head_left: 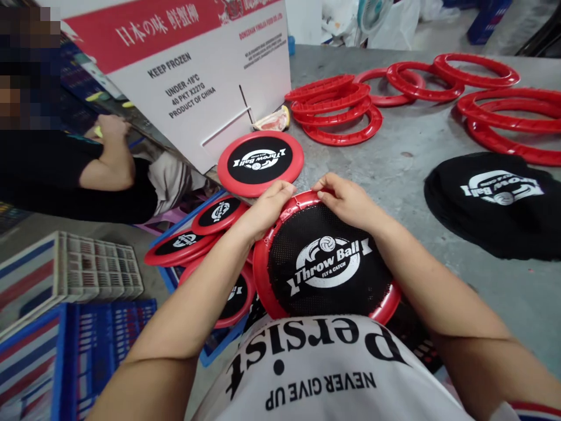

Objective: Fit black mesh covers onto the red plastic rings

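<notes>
A red ring with black mesh printed "Throw Ball" [328, 263] leans against my body at the table edge, its far side raised. My left hand [272, 207] pinches the far rim on the left. With bent fingers, my right hand [346, 199] grips the mesh edge at the same rim, a little to the right. Just beyond my hands lies a finished-looking red and black disc [260, 162] on the table. To the right is a pile of loose black printed mesh pieces [495, 204].
Several bare red rings [337, 111] lie stacked and overlapping across the table [407, 158]. A white carton [188, 76] stands at the back left. Below left, more discs [184, 245] fill a blue crate, near other crates [96, 269]. Another person's arm [109, 158] is beyond.
</notes>
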A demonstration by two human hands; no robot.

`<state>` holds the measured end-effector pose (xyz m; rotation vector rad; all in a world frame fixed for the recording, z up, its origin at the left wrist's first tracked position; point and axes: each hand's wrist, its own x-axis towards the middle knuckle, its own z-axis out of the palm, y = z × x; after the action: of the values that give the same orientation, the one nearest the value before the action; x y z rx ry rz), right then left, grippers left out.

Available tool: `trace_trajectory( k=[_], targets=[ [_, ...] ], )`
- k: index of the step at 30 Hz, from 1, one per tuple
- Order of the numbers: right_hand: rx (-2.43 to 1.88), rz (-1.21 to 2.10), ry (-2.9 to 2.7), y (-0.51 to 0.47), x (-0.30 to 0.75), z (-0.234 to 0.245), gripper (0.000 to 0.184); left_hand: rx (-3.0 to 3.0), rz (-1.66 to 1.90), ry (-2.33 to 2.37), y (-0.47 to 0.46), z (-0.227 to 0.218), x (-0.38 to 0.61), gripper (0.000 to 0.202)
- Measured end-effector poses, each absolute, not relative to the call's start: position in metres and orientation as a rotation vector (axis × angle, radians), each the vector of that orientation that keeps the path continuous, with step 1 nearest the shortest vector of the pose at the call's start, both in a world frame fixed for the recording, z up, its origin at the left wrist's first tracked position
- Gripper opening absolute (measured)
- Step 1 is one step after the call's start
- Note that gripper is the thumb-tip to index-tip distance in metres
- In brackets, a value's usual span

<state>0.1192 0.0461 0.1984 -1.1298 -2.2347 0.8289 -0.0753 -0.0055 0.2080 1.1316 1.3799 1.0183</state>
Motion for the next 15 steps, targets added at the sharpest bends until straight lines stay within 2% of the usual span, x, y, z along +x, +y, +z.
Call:
trace_trajectory(
  k=[8, 15],
  targets=[
    [-1.195, 0.858, -2.187, 0.051, 0.132, 0.205, 0.02, 1.003, 0.955, 1.275, -0.01, 0.219, -0.087, 0.031],
    [-1.219, 1.037, -2.051, 0.065, 0.144, 0.192, 0.033, 0.954, 1.018, 1.5, -0.019, 0.204, -0.116, 0.022]
  ],
)
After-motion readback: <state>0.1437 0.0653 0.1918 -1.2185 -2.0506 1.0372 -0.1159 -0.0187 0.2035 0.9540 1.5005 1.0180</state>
